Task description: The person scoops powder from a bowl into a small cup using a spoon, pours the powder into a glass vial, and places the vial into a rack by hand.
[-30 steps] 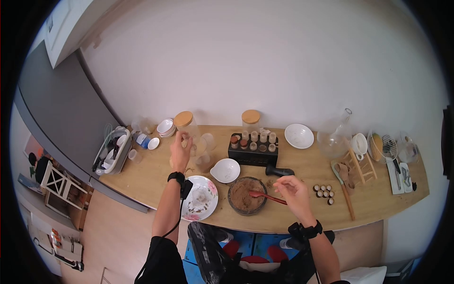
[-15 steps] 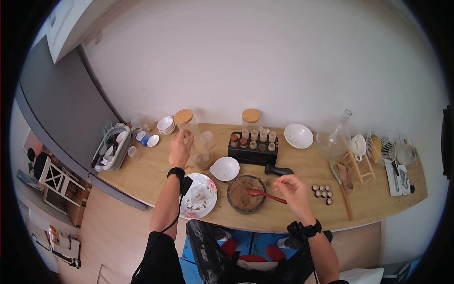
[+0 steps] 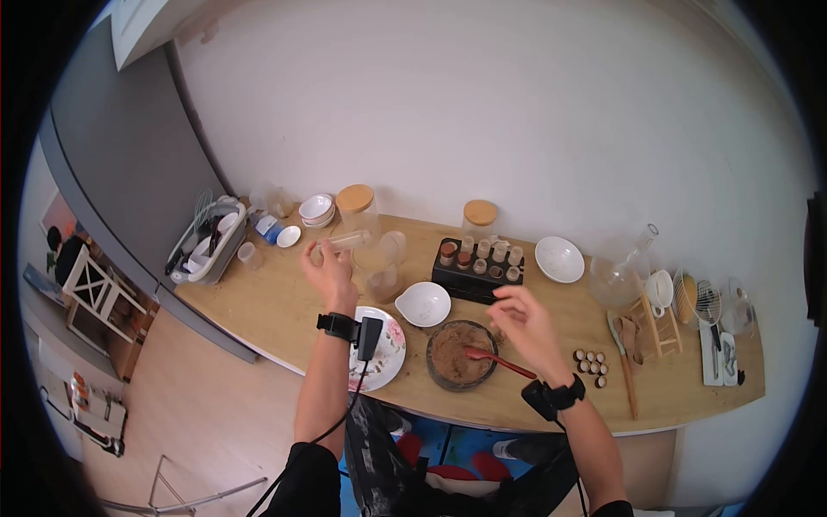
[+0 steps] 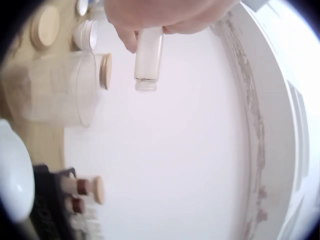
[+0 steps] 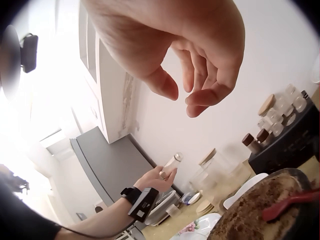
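Observation:
My left hand point(image 3: 330, 277) pinches a small clear glass vial point(image 4: 148, 57), held above the table with its threaded mouth uncapped. In the head view the vial lies nearly level, its mouth towards the right. My right hand point(image 3: 527, 332) hovers by the stone mortar point(image 3: 461, 383), fingers loosely bent with nothing between them. Brown powder point(image 5: 245, 217) fills the mortar, and a red spoon point(image 3: 504, 362) rests in it. Behind stands a black rack point(image 3: 469, 284) with several vials, two of them with red-brown tops. A white spouted bowl point(image 3: 424, 304) sits left of the rack's front.
A floral plate point(image 3: 392, 353) lies left of the mortar, partly behind my left wrist. Wood-lidded jars point(image 3: 356, 200) stand at the back. Several small caps point(image 3: 591, 366) and a wooden spoon point(image 3: 627, 379) lie at right, near a glass flask point(image 3: 613, 280). A dish basket point(image 3: 233, 250) is at far left.
My left hand has turned and drawn back from the clear containers, and the vial now shows plainly in it. My right hand has lifted slightly from beside the spoon handle. The head view has shifted.

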A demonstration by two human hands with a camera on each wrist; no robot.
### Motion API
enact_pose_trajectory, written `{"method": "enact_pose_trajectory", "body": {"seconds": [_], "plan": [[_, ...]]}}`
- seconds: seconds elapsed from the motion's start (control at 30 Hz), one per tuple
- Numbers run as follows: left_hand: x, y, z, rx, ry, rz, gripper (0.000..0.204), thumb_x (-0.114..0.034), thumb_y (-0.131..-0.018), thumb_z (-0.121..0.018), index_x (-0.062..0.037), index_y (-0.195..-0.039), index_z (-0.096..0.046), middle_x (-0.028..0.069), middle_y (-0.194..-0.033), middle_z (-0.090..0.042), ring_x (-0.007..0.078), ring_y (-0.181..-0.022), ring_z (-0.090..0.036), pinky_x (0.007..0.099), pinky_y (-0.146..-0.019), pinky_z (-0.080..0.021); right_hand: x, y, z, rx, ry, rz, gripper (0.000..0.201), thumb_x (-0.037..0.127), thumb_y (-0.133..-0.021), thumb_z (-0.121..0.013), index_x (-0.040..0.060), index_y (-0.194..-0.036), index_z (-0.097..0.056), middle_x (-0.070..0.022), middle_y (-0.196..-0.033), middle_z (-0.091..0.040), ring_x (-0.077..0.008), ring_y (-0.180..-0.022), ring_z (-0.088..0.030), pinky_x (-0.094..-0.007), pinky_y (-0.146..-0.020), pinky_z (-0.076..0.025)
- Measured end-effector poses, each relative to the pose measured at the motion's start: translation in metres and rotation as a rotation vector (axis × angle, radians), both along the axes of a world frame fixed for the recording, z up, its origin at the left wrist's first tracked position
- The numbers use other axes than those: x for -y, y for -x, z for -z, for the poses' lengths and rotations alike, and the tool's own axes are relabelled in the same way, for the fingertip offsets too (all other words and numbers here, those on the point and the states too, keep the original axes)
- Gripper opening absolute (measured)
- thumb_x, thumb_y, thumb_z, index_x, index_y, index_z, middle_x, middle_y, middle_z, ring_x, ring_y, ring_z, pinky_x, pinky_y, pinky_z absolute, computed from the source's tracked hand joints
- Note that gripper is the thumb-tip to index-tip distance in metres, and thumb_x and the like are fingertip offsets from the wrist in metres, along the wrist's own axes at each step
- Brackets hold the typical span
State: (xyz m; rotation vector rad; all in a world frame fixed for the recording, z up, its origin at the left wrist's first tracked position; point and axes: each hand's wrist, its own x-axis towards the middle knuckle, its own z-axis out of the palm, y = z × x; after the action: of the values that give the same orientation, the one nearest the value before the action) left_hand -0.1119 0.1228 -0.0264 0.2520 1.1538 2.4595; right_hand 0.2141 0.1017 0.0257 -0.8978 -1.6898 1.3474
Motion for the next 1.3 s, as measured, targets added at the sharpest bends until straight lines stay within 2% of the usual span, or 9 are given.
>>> {"method": "enact_pose_trajectory", "body": {"seconds": [0.07, 0.17, 0.37, 0.53, 0.73, 0.9, 1.0, 1.2, 1.3], "plan": [[0.003, -0.017, 0.006, 0.106, -0.084, 0.081, 0.032, -0.014, -0.091, -0.057, -0.0079, -0.118, -0.039, 0.0119, -0.108, -0.051, 0.0231, -0.093, -0.059, 0.0354, -0.079, -0.055, -0.016, 0.033, -0.008, 0.009, -0.050, -0.090, 0.041, 0.011, -0.086, -0.064, -0.0001, -0.120, -0.045, -0.0103, -0.091, -0.065, -0.0131, -0.080, -0.063, -0.0245, -0.072, -0.050], [0.010, -0.057, 0.002, 0.236, -0.124, 0.264, 0.028, -0.015, -0.093, -0.055, -0.0071, -0.114, -0.039, 0.0140, -0.114, -0.050, 0.0286, -0.104, -0.059, 0.0383, -0.085, -0.055, -0.032, 0.080, -0.025, 0.104, -0.135, -0.124, 0.065, 0.022, -0.081, -0.071, 0.0034, -0.133, -0.036, -0.0206, -0.116, -0.055, -0.0170, -0.081, -0.064, -0.0286, -0.068, -0.051], [0.014, -0.100, -0.005, 0.285, -0.163, 0.530, 0.023, -0.014, -0.093, -0.054, -0.0048, -0.110, -0.041, 0.0154, -0.110, -0.053, 0.0276, -0.101, -0.060, 0.0357, -0.088, -0.054, -0.070, 0.104, -0.030, 0.037, -0.070, -0.199, 0.023, 0.007, -0.086, -0.063, -0.0019, -0.105, -0.055, -0.0103, -0.098, -0.060, -0.0118, -0.069, -0.062, -0.0215, -0.059, -0.050], [0.015, -0.110, -0.003, 0.220, -0.064, 0.761, 0.036, -0.012, -0.094, -0.053, 0.0043, -0.122, -0.038, 0.0182, -0.113, -0.052, 0.0269, -0.107, -0.058, 0.0322, -0.092, -0.051, -0.092, 0.079, -0.024, 0.118, -0.044, -0.107, 0.021, 0.008, -0.086, -0.063, -0.0028, -0.103, -0.056, -0.0132, -0.097, -0.061, -0.0121, -0.064, -0.062, -0.0230, -0.054, -0.049], [0.037, -0.088, 0.000, 0.126, 0.024, 0.742, 0.047, -0.008, -0.093, -0.053, 0.0048, -0.131, -0.029, 0.0251, -0.119, -0.051, 0.0305, -0.113, -0.055, 0.0352, -0.099, -0.046, -0.134, 0.034, -0.016, 0.270, -0.370, 0.127, 0.023, 0.010, -0.085, -0.063, -0.0033, -0.102, -0.056, -0.0134, -0.090, -0.062, -0.0136, -0.060, -0.061, -0.0262, -0.053, -0.048], [0.064, -0.065, 0.004, 0.070, 0.062, 0.701, 0.032, -0.007, -0.091, -0.053, 0.0014, -0.119, -0.040, 0.0198, -0.107, -0.058, 0.0255, -0.101, -0.061, 0.0322, -0.091, -0.050, -0.163, 0.007, 0.022, 0.662, -0.541, 0.180, 0.023, 0.009, -0.080, -0.063, -0.0029, -0.098, -0.057, -0.0206, -0.089, -0.062, -0.0320, -0.078, -0.062, -0.0387, -0.071, -0.050], [0.077, -0.053, 0.013, 0.035, 0.129, 0.660, 0.025, -0.006, -0.091, -0.053, -0.0006, -0.113, -0.044, 0.0158, -0.101, -0.060, 0.0214, -0.093, -0.063, 0.0301, -0.085, -0.051, -0.159, 0.010, 0.033, 0.680, -0.412, 0.166, 0.024, 0.010, -0.079, -0.064, -0.0029, -0.098, -0.057, -0.0226, -0.092, -0.062, -0.0369, -0.089, -0.059, -0.0418, -0.078, -0.047], [0.100, -0.034, 0.025, 0.047, 0.159, 0.566, 0.021, -0.006, -0.090, -0.054, -0.0027, -0.109, -0.048, 0.0111, -0.094, -0.061, 0.0179, -0.087, -0.063, 0.0290, -0.081, -0.053, -0.163, 0.008, 0.049, 0.727, -0.575, 0.188, 0.025, 0.009, -0.078, -0.066, -0.0035, -0.097, -0.057, -0.0236, -0.094, -0.062, -0.0368, -0.088, -0.060, -0.0423, -0.077, -0.048], [0.107, -0.027, 0.033, 0.037, 0.171, 0.533, 0.021, -0.006, -0.089, -0.054, -0.0030, -0.109, -0.048, 0.0100, -0.091, -0.061, 0.0175, -0.084, -0.063, 0.0284, -0.079, -0.053, -0.160, 0.013, 0.046, 0.680, -0.441, 0.197, 0.024, 0.007, -0.077, -0.067, -0.0035, -0.096, -0.056, -0.0238, -0.095, -0.061, -0.0368, -0.090, -0.060, -0.0423, -0.078, -0.048]]}}
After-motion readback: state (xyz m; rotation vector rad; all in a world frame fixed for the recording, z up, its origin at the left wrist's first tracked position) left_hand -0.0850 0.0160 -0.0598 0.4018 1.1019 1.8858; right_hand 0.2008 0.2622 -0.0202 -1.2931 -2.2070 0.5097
